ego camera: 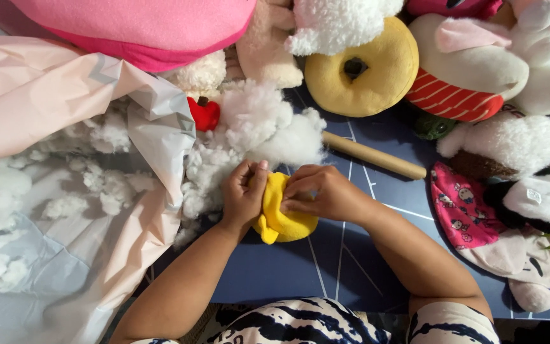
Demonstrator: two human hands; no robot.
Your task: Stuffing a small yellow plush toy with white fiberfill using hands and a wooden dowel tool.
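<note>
A yellow plush toy (282, 213) is held by both hands, left hand (242, 196) and right hand (321, 192), near white stuffing (256, 127).

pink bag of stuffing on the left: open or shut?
Open. The pink plastic bag lies spread, with white stuffing loose inside and spilling toward the hands.

One head-worn view – looking steeply down, close over the dark mat (326, 267) (no second view).
</note>
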